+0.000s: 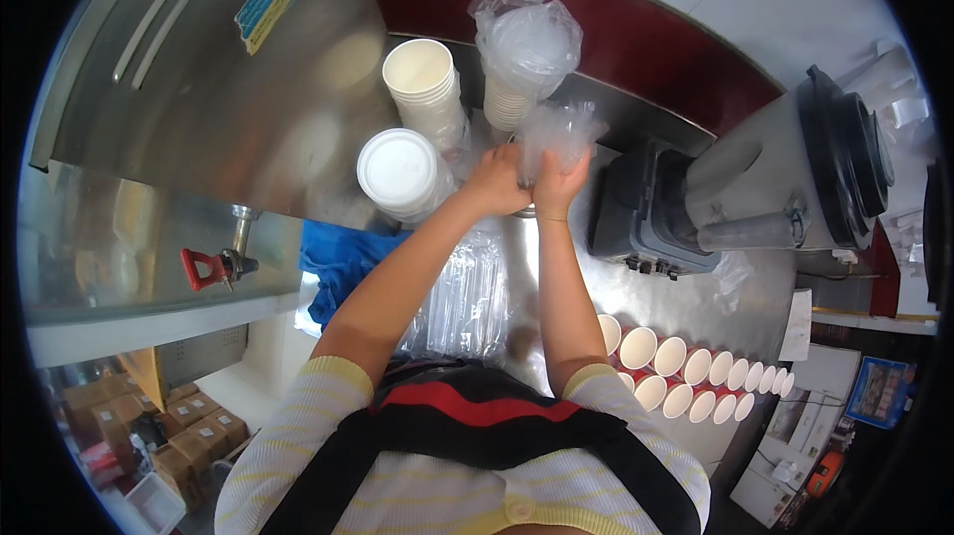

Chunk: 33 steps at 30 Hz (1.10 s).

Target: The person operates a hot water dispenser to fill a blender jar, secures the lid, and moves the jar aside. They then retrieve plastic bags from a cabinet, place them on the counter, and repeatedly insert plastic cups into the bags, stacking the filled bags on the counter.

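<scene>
My right hand (pixel 560 185) is closed around the lower part of a crumpled clear plastic bag (pixel 560 129). Beside it, my left hand (pixel 501 181) has its fingers curled at the bag's left side; whether they grip it cannot be made out. Just behind the hands stands a stack of paper cups (pixel 505 104), topped by a plastic-wrapped bundle (pixel 533 39). Left of them are an upright stack of white cups (pixel 421 77) and a stack of white lids (pixel 397 166). Clear wrapped plastic packs (pixel 469 296) lie between my forearms.
A large blender (pixel 753 170) stands at the right on the metal counter (pixel 574 274). Rows of paper cups (pixel 671 356) line the near right side. At left are a steel cabinet (pixel 313 110), a red-handled tap (pixel 205 269) and a blue cloth (pixel 346 259).
</scene>
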Motion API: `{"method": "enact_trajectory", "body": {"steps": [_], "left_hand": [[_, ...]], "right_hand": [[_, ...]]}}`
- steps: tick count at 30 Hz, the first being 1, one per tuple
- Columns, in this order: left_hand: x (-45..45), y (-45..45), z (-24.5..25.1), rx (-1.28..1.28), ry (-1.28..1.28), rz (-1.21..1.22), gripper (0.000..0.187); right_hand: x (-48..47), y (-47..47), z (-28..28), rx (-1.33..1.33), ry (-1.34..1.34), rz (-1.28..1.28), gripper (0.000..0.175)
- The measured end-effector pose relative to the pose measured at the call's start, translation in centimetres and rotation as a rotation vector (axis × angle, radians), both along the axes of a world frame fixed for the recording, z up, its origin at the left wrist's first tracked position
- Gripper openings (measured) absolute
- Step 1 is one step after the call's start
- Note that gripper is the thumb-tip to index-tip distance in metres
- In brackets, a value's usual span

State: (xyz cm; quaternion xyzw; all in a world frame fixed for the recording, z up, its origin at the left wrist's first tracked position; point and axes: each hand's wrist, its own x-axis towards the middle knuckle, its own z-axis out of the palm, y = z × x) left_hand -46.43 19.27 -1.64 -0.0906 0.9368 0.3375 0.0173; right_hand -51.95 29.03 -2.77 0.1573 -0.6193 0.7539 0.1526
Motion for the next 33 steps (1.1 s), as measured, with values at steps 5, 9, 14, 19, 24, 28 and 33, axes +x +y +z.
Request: {"method": "enact_trajectory", "body": {"steps": [5,9,14,19,24,28,33], "left_hand": [[1.0,0.8,3.8,0.26,0.537,0.079,0.078],[0.0,2.2,8.2,0.44,0.791,-0.001,0.058],[-1.0,3.2,8.1,0.328,0.676,-0.023,0.028],[-1.3,3.1,4.2,0.208,0.622,0.021,0.019],[-1.0,3.4,1.6,-0.141,0.581,-0.014,0.028],[-0.1,3.5,0.5,-0.359,0.353,-0.042,0.057],[1.3,3.3,0.6,-0.085,0.435,-0.082,0.078]], "right_hand": [[1.0,1.4,-2.1,0.081,-0.009,0.025,0.053],[1.4,3.1,-1.8,0.533,0.067,0.042,0.059],[2.4,5.5,2.2,0.754,0.166,0.085,0.064],[1.9,7.7,8.1,0.167,0.033,0.316,0.06],[-2.1,4.5,11.2,0.603,0.205,0.135,0.043],[-1.2,2.6,8.3,1.117,0.213,0.254,0.042],[-0.1,2.9,4.8,1.26,0.349,0.138,0.051]]}}
